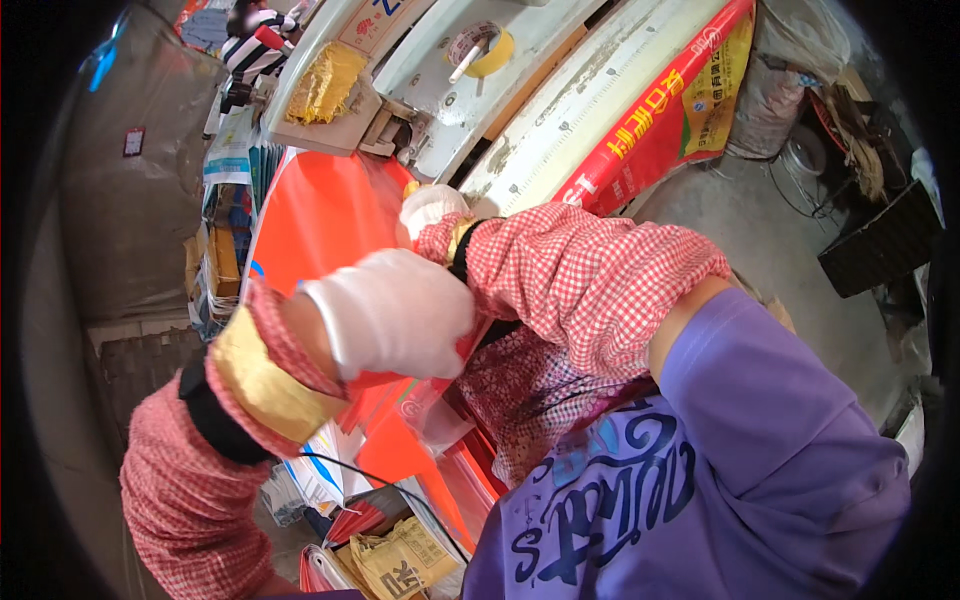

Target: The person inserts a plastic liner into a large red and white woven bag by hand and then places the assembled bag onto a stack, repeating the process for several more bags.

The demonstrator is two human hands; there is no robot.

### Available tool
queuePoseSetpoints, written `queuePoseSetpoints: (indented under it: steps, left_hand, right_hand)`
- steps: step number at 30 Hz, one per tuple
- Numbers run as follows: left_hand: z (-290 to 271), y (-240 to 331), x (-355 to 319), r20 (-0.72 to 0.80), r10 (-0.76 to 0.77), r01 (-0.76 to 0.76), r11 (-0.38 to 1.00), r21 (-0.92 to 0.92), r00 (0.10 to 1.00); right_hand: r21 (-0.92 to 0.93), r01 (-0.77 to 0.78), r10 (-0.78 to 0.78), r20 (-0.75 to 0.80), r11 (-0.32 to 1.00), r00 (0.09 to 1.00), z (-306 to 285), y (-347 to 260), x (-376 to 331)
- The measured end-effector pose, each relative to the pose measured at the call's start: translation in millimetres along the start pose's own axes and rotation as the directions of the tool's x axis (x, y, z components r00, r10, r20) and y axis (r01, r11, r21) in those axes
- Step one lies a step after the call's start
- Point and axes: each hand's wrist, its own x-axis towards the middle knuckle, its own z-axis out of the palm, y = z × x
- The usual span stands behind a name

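Grey curtain: far left of the left fingers, with a small red card on it.
Piled bags: left of and beyond the left fingers.
Co-worker: in a striped top, well beyond both hands' fingers.
Red sheet: touching the left glove, spreading leftward and away from the left fingers; more red shows on the near side.
Yellow cloth: on the pale machine, beyond the left fingers.
Left hand: white glove, fingers curled and turned down at the red sheet; whether they pinch it, I cannot tell.
Right hand: white glove, just beyond the left fingers, beside the machine; its fingers are mostly hidden, their state unclear.
Tape roll: on the machine, beyond the right fingers.
Desk: pale, right of the right fingers, bearing a red-and-yellow bag.
Dark box: far right of the right fingers.
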Motion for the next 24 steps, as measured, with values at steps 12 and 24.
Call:
queuePoseSetpoints:
  steps: [12,24]
  left_hand:
    - [12,37,8,-0.326,0.233,-0.212,0.972,0.099,0.916]
    - [-70,-73,-103,-0.398,-0.511,0.623,0.747,0.234,0.762]
  right_hand:
    - [-0.164,0.197,-0.172,0.155,0.967,0.973,1,1,15]
    - [-0.038,0.155,-0.143,0.207,0.987,0.968,21,26,34]
